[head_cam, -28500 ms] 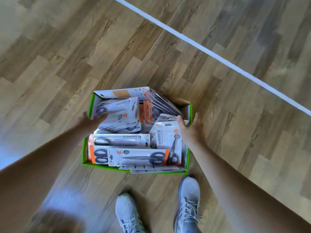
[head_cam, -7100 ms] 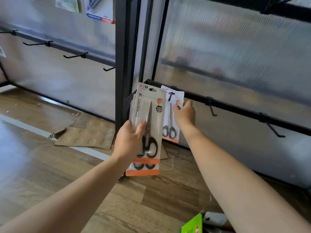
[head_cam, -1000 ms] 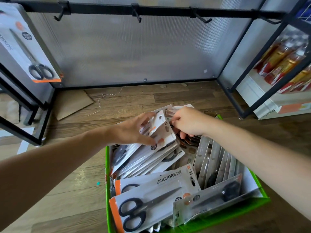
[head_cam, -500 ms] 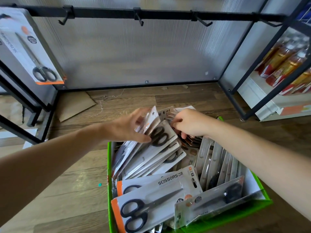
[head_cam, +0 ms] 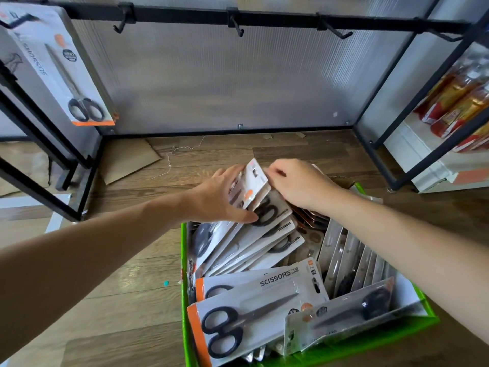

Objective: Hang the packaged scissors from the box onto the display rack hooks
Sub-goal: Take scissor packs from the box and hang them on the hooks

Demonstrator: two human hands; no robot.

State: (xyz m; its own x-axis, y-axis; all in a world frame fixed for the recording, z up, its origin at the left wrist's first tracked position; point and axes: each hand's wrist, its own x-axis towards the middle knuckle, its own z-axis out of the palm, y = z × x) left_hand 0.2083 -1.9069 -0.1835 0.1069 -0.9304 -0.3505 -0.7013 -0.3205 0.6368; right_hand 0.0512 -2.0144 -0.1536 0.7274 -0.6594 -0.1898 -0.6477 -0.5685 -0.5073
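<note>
A green box [head_cam: 370, 337] on the floor holds several packaged scissors. My left hand [head_cam: 214, 197] grips a small white scissors pack [head_cam: 251, 186] at the box's far end, thumb across the packs beneath. My right hand [head_cam: 299, 184] pinches the same pack's upper edge from the right. A large pack labelled SCISSORS [head_cam: 254, 308] lies flat at the near end. Above, the black rack bar [head_cam: 277, 18] carries bare hooks [head_cam: 238, 29]. One scissors pack [head_cam: 60, 67] hangs on a hook at the upper left.
Black rack legs [head_cam: 39, 192] stand on the wooden floor to the left, and a rack frame [head_cam: 375, 157] rises to the right. Bottles [head_cam: 455, 102] sit on a white shelf at the far right. Cardboard scraps [head_cam: 124, 160] lie under the rack.
Both hands stayed at the far end of the box. My left hand has tipped a small pack up out of the stack, and my right hand has moved onto its top edge.
</note>
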